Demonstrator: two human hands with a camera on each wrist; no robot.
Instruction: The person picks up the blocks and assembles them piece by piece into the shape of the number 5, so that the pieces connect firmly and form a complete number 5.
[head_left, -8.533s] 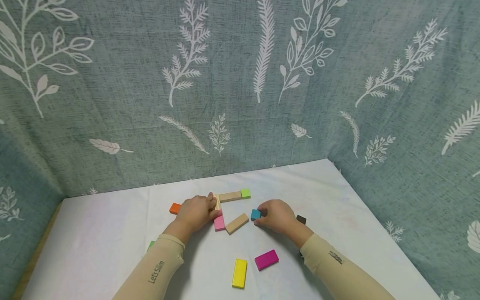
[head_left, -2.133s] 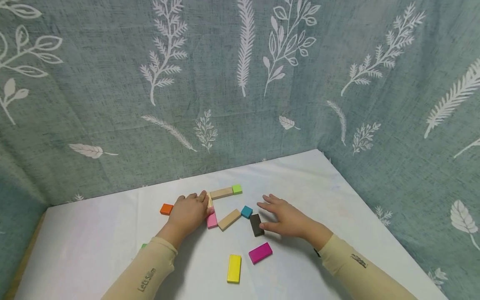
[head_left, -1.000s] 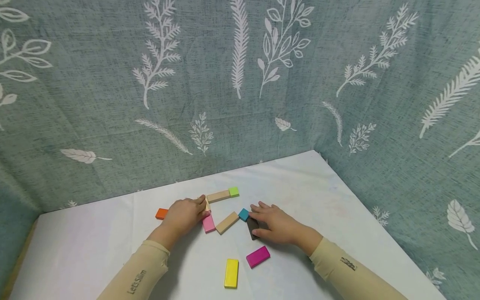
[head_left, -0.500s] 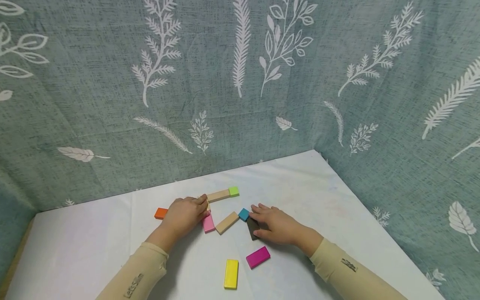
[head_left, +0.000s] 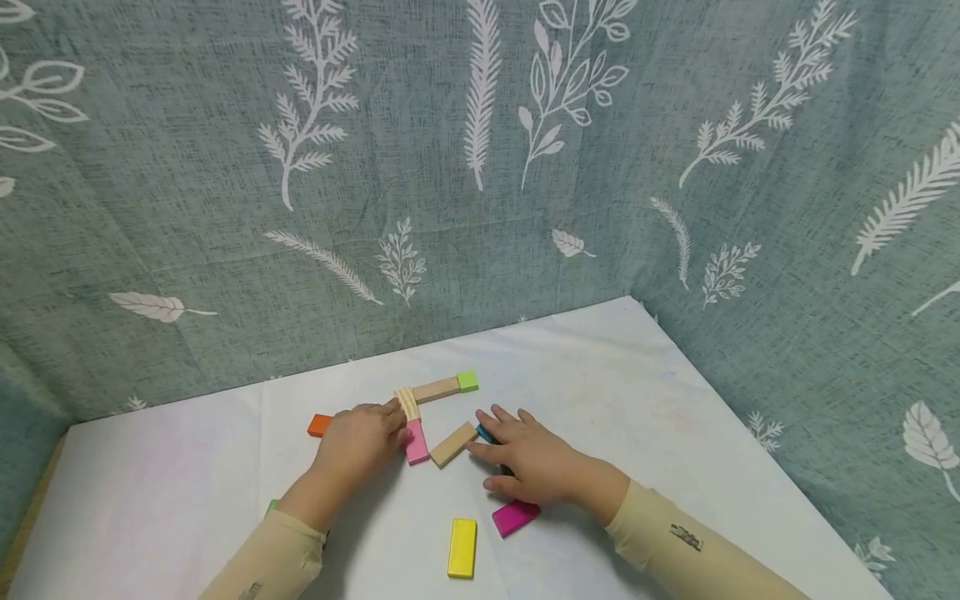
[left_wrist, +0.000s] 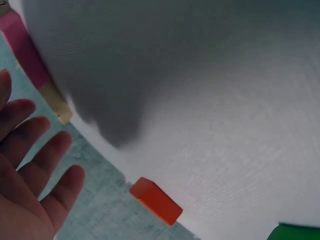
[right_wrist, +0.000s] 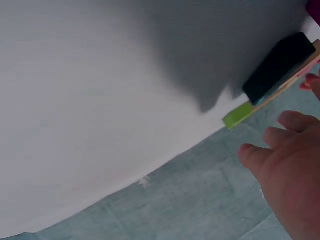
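Note:
In the head view my left hand (head_left: pixel 358 446) hovers beside a pale striped block (head_left: pixel 407 403) and a pink block (head_left: pixel 416 442) that lie end to end. The left wrist view shows its fingers loosely spread, holding nothing. My right hand (head_left: pixel 543 462), fingers apart, is over a blue block (head_left: pixel 484 433) and a dark block (head_left: pixel 507 470), largely covering both. From the right wrist, the dark block (right_wrist: pixel 279 69) appears beyond the fingertips. A plain wooden block (head_left: pixel 453 444) slants between the pink and blue ones. Another wooden block (head_left: pixel 437 390) runs from the striped block to a lime-green block (head_left: pixel 468 381).
Nearer the body lie a yellow block (head_left: pixel 462 548) and a magenta block (head_left: pixel 514 518). An orange block (head_left: pixel 319 425) sits left of the left hand, and a green block (left_wrist: pixel 295 233) is partly in the left wrist view. Patterned fabric (head_left: pixel 420 167) hangs behind the white tabletop (head_left: pixel 187 467).
My left hand has drawn back from the striped block, which now shows more. The dark block came beside the blue one earlier; my right hand has since spread and shifted over both.

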